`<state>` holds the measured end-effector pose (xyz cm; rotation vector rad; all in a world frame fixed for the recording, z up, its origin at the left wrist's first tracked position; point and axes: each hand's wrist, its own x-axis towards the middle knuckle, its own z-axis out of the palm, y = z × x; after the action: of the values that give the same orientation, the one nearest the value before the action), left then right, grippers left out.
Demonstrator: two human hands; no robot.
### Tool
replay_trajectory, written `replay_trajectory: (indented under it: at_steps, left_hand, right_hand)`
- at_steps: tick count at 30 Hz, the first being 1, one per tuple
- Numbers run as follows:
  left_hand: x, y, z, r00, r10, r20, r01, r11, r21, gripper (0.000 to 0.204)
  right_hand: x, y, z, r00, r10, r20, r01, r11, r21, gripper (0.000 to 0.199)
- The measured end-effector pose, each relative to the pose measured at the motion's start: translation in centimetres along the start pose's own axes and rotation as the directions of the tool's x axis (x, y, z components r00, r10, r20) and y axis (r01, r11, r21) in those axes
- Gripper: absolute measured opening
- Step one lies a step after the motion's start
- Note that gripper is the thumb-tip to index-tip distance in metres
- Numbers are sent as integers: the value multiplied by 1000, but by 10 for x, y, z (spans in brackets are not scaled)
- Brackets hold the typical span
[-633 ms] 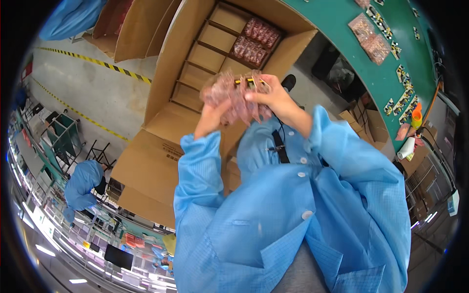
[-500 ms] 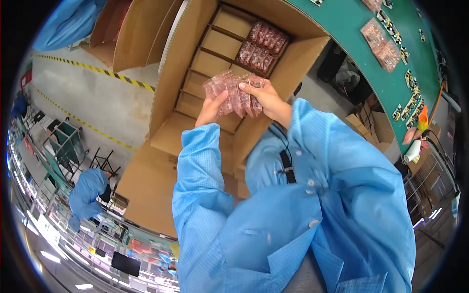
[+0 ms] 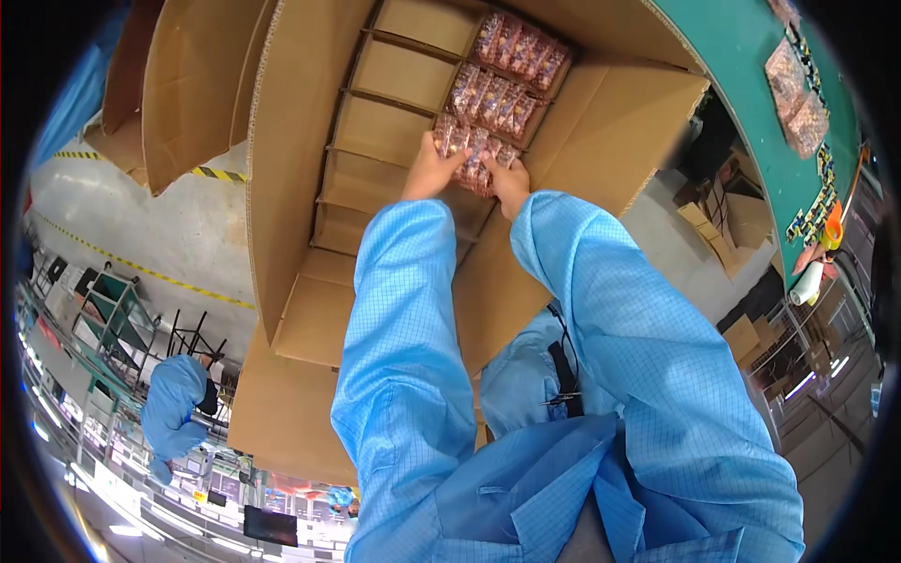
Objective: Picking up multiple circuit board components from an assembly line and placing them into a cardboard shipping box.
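Bubble-wrapped packs (image 3: 472, 142), left hand (image 3: 432, 172) and right hand (image 3: 511, 183) clamped on them, carton wall (image 3: 601, 122) rightward, dividers (image 3: 394, 100) leftward

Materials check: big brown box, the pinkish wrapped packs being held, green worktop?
Large brown open-topped box: corrugated cardboard, matte; ribbed cut edges show.
Row of pinkish translucent wrapped packs: likely thin plastic, possibly bubble wrap, glossy; bright glints, partly see-through. Contents unclear.
Smooth green worktop: perhaps rubber mat or laminate, low sheen; even colour leaves it open.
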<state>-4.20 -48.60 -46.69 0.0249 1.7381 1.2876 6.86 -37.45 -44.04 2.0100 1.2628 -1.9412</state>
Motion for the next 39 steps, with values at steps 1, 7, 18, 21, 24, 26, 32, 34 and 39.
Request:
replay_trajectory:
  at_steps: [1,7,18,21,24,26,32,34,39]
  left_hand:
    - [3,6,3,1000,-10,16,10,1000,-4,56]
    - [15,29,13,990,-72,124,26,940,339,59]
    - [11,24,51,994,-104,-24,90,691,718,81]
    - [-30,12,34,992,100,-73,-26,744,667,73]
    - [-74,22,55,994,-70,88,12,846,533,66]
    - [-109,21,68,991,-117,71,64,858,510,67]
    - [-163,57,93,950,-176,259,212,970,-118,49]
    - [-158,93,102,958,-194,210,205,978,-35,37]
    - [-131,199,117,989,-18,146,19,1000,-3,25]
  right_hand:
    - [6,5,-4,1000,9,-17,-9,1000,0,43]
    - [33,17,-9,983,5,-185,-2,1000,17,37]
    - [-31,2,-6,988,-142,60,149,978,-143,47]
    - [-120,-47,-33,787,-135,602,275,950,-146,43]
    - [-171,-92,-111,651,35,758,217,948,-231,39]
    - [-195,-124,-154,645,4,764,270,934,-233,40]
    - [-199,-201,-269,897,-193,398,433,565,-702,35]
    - [-190,-203,-313,899,-280,337,432,438,-788,35]
    - [-168,-235,-370,882,-382,277,418,358,-835,36]
